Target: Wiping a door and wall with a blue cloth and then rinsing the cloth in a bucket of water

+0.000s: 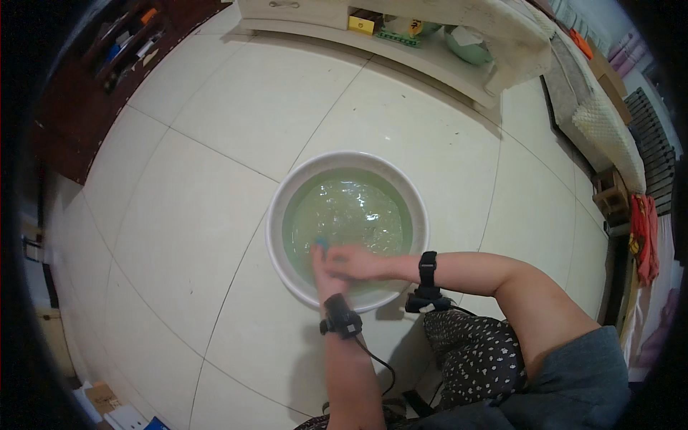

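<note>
A round white basin (420,215) of greenish water (344,209) stands on the tiled floor before me. My left hand (324,266) reaches over its near left part, with a small blue thing (321,243) at the fingers; blur hides what it is and how it is held. My right hand (352,262) lies across my left hand and wrist, its fingers touching them. Whether the right fingers hold anything is not clear. Each wrist wears a black strap with a small device, at the left (341,317) and the right (428,285), with cables.
Pale floor tiles surround the basin. A white cabinet (312,32) with a low shelf stands at the far side, holding a yellow box (363,23) and a green bowl (466,47). A dark red cabinet (70,123) is at the left, a covered sofa (607,129) at the right.
</note>
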Motion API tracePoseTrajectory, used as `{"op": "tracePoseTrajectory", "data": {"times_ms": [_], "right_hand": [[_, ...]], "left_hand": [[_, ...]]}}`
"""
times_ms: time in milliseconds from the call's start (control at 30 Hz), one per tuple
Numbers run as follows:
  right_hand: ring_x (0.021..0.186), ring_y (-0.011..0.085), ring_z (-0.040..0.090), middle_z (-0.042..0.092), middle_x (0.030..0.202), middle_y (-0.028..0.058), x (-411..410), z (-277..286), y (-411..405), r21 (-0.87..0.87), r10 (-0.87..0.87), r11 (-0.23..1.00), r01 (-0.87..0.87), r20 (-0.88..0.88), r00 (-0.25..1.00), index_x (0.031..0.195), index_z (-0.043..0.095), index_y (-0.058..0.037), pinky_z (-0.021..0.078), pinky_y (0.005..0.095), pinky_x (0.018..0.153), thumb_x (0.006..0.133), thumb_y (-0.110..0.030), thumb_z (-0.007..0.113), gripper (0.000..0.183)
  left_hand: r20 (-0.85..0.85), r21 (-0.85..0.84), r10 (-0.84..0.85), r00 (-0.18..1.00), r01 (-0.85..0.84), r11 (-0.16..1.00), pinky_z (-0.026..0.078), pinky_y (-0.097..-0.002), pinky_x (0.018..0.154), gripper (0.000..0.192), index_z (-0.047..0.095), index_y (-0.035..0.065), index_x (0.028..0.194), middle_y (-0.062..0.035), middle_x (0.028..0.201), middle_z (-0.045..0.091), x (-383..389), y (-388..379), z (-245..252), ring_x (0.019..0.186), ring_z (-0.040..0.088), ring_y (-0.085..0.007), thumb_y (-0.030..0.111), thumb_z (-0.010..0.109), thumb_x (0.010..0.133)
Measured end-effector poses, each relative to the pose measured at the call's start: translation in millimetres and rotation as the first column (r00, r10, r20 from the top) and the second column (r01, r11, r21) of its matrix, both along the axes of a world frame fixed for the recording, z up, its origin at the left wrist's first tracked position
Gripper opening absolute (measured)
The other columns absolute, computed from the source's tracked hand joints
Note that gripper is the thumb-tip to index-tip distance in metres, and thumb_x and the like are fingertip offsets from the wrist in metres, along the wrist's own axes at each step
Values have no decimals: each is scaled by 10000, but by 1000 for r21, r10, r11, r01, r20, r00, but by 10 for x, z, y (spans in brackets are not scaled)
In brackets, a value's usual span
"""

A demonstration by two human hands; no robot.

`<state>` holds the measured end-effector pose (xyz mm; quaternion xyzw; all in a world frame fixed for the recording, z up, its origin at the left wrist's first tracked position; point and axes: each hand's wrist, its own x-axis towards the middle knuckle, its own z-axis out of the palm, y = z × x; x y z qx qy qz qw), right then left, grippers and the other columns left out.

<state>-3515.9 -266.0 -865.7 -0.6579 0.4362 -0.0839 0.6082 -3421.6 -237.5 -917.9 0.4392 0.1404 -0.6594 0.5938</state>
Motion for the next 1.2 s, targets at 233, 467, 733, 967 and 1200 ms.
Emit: {"op": "tracePoseTrajectory", "data": {"times_ms": [233, 467, 733, 967, 1200], "right_hand": [[800, 364, 543, 571, 844, 185, -99, -93, -325, -375, -256, 918, 129, -311, 916, 853, 540, -47, 416, 458, 681, 813, -241, 454, 217], [691, 367, 551, 565, 740, 193, 188, 55, 100, -448, -184, 891, 77, -201, 962, 792, 536, -49, 411, 473, 617, 803, -219, 442, 194], [709, 356, 557, 579, 785, 163, -181, -124, -485, -457, -337, 880, 128, -414, 845, 846, 545, -68, 417, 468, 624, 771, -235, 487, 192], [647, 364, 549, 563, 693, 178, -235, -204, -277, -425, -200, 903, 67, -275, 940, 732, 541, -41, 420, 450, 574, 785, -222, 465, 204], [618, 373, 543, 551, 661, 186, -79, -214, -78, -592, -263, 799, 100, -195, 945, 710, 537, -26, 416, 456, 582, 805, -238, 448, 249]], "left_hand": [[-369, -176, -45, 928, -23, 984, 398, -420, 875, 351, 467, 64, 1125, -107, 1141, 495, -409, -8, -196, 1029, 490, -241, 297, 350, 889], [-432, -540, -218, 875, -57, 840, 367, -412, 923, 333, 434, 26, 1129, -124, 1150, 486, 90, 83, -503, 1070, 468, -249, 247, 301, 919], [-547, -272, -104, 831, -58, 961, 383, -419, 903, 345, 442, 40, 1126, -130, 1144, 487, -455, -115, -33, 1031, 483, -248, 289, 326, 917], [-535, -498, -221, 815, -93, 862, 352, -399, 936, 337, 410, 45, 1168, -121, 1168, 470, -445, 86, -208, 1058, 457, -243, 255, 328, 917], [-272, -133, -74, 959, 38, 990, 340, -386, 959, 332, 428, 29, 1151, -113, 1161, 490, -254, 6, 147, 1087, 455, -227, 238, 281, 937]]}}
